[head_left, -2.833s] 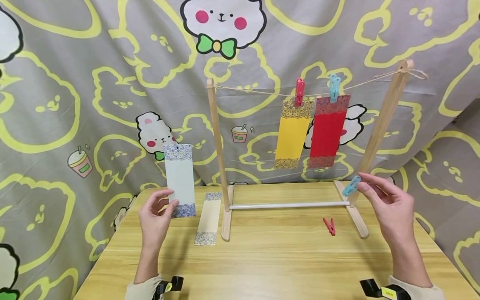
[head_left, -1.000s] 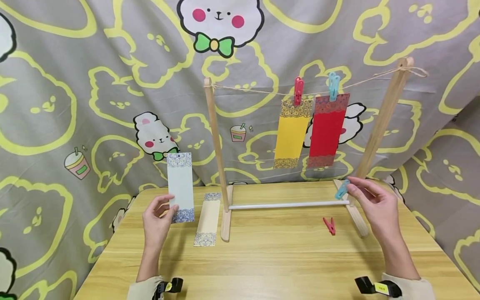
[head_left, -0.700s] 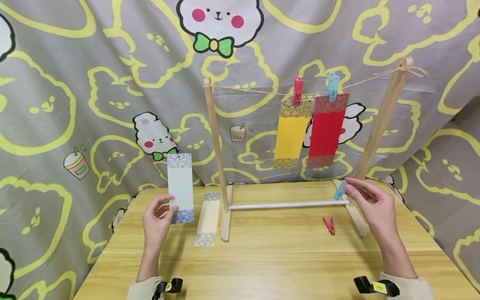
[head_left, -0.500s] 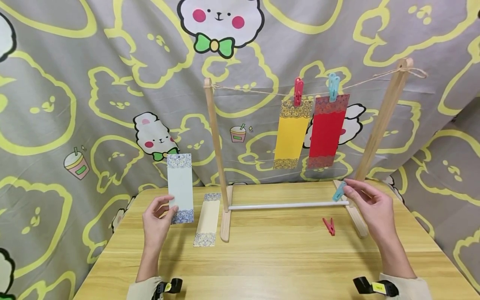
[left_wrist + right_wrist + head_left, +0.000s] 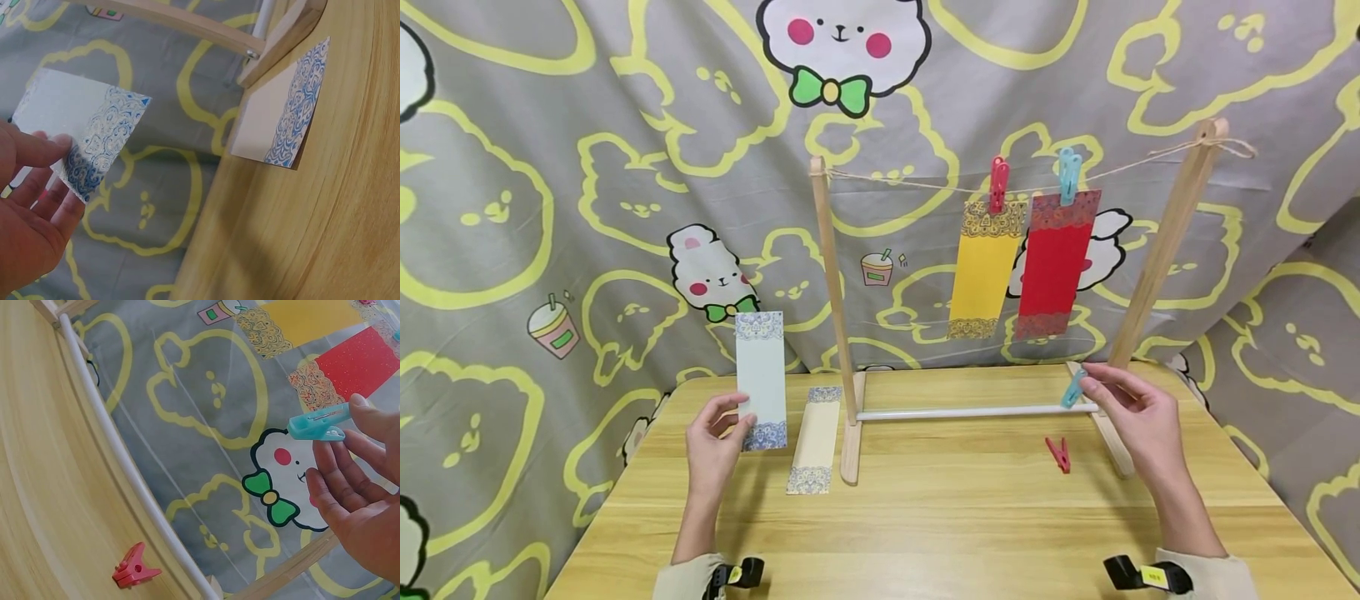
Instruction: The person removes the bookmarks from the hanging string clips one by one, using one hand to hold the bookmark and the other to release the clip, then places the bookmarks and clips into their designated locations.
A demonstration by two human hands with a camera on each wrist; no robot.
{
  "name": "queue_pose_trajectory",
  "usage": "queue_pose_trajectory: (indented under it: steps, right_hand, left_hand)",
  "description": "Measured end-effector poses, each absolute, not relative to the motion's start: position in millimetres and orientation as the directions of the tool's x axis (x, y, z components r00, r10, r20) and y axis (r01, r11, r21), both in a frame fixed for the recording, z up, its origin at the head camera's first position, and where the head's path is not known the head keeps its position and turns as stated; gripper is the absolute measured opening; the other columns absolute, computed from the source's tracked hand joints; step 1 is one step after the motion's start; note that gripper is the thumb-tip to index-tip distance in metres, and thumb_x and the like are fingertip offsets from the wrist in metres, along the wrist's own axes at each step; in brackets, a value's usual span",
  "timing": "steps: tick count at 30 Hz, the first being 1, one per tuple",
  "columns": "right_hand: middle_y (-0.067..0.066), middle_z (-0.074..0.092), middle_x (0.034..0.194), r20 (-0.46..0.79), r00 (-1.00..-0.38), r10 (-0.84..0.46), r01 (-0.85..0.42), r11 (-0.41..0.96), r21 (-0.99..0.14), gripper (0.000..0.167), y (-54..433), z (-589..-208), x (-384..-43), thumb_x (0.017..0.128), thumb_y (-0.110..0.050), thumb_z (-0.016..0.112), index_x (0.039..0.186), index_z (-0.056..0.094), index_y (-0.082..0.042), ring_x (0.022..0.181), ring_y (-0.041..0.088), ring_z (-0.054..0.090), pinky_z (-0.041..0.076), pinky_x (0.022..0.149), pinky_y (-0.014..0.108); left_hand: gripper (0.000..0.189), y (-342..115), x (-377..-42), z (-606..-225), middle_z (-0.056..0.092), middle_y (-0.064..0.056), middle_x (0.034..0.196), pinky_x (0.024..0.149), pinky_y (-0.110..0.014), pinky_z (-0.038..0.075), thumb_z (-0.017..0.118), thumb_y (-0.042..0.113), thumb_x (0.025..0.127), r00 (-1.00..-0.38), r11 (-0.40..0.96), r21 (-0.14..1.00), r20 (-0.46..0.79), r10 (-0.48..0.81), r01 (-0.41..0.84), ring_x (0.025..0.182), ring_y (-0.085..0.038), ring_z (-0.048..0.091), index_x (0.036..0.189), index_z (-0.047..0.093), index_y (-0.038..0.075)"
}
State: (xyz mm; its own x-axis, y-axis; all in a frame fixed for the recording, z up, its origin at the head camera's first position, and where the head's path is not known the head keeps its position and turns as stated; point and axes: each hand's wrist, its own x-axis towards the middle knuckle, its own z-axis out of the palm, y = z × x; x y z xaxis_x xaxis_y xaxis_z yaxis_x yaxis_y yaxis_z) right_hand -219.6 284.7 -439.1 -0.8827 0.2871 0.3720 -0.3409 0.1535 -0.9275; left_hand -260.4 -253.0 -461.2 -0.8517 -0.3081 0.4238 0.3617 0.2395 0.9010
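My left hand pinches a pale blue bookmark card by its lower left edge, holding it upright above the table. Blue lace patterns band both its ends. Between the thumb and fingers of my right hand is a light blue clothespin, near the stand's right foot. A cream card with patterned ends lies left of the stand. On the twine hang a yellow card under a red clothespin and a red card under another blue clothespin.
A wooden stand has a left post, a thicker right post and a white crossbar. Twine runs between the post tops. A loose red clothespin lies on the wooden table. Behind hangs a patterned grey curtain.
My right hand has moved left and slightly down with the blue clothespin. My left hand has lowered the pale blue card a little. The hanging cards stay in place.
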Motion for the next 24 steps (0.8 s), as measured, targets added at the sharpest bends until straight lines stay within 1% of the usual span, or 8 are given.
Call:
queue_pose_trajectory:
  steps: [2, 7, 11, 15, 21, 24]
  right_hand:
    - [-0.004, 0.071, 0.117, 0.37, -0.884, 0.286, -0.336, 0.163, -0.928, 0.028, 285, -440, -220, 0.093, -0.003, 0.075, 0.121, 0.074, -0.001, 0.104, 0.001, 0.066, 0.051, 0.086, 0.009]
    - [-0.007, 0.072, 0.115, 0.367, -0.886, 0.282, -0.327, 0.181, -0.928, 0.031, 284, -442, -221, 0.093, -0.004, 0.075, 0.122, 0.072, 0.003, 0.102, 0.001, 0.067, 0.052, 0.083, 0.01]
    - [-0.009, 0.073, 0.112, 0.369, -0.886, 0.281, -0.322, 0.201, -0.925, 0.033, 283, -444, -221, 0.093, -0.004, 0.075, 0.123, 0.07, 0.007, 0.097, 0.002, 0.067, 0.053, 0.08, 0.01]
    - [-0.01, 0.074, 0.111, 0.364, -0.889, 0.279, -0.316, 0.203, -0.927, 0.034, 282, -446, -222, 0.093, -0.003, 0.075, 0.124, 0.069, 0.007, 0.092, 0.002, 0.067, 0.053, 0.078, 0.011]
    - [-0.01, 0.074, 0.113, 0.361, -0.898, 0.25, -0.303, 0.244, -0.921, 0.035, 281, -450, -224, 0.093, -0.005, 0.075, 0.126, 0.068, 0.007, 0.091, 0.0, 0.068, 0.054, 0.078, 0.012]
    - [-0.005, 0.074, 0.119, 0.363, -0.904, 0.227, -0.308, 0.246, -0.919, 0.032, 280, -451, -225, 0.095, -0.003, 0.073, 0.126, 0.069, 0.005, 0.09, -0.002, 0.068, 0.056, 0.078, 0.014]
  left_hand:
    - [0.032, -253, -261, -462, 0.069, -0.005, 0.104, 0.067, -0.014, 0.057, 0.074, -0.019, 0.082, -0.853, 0.241, 0.902, 0.421, -0.308, 0.358, 0.077, -0.006, 0.066, 0.112, 0.067, -0.011]
    - [0.032, -254, -262, -464, 0.069, -0.004, 0.103, 0.065, -0.013, 0.056, 0.073, -0.02, 0.082, -0.858, 0.225, 0.911, 0.405, -0.315, 0.347, 0.077, -0.007, 0.065, 0.112, 0.067, -0.012]
    - [0.032, -255, -262, -465, 0.069, -0.004, 0.103, 0.064, -0.013, 0.056, 0.073, -0.02, 0.082, -0.862, 0.213, 0.917, 0.391, -0.322, 0.336, 0.076, -0.008, 0.065, 0.112, 0.067, -0.013]
    - [0.033, -256, -262, -467, 0.07, -0.003, 0.103, 0.063, -0.013, 0.056, 0.074, -0.019, 0.082, -0.867, 0.226, 0.921, 0.379, -0.324, 0.318, 0.077, -0.009, 0.065, 0.113, 0.067, -0.011]
    - [0.032, -257, -263, -469, 0.07, -0.009, 0.104, 0.063, -0.013, 0.056, 0.075, -0.019, 0.082, -0.867, 0.247, 0.918, 0.381, -0.321, 0.312, 0.077, -0.01, 0.065, 0.112, 0.068, -0.01]
    - [0.032, -258, -264, -470, 0.07, -0.012, 0.106, 0.063, -0.013, 0.055, 0.075, -0.018, 0.082, -0.865, 0.262, 0.913, 0.389, -0.319, 0.313, 0.077, -0.009, 0.065, 0.112, 0.068, -0.01]
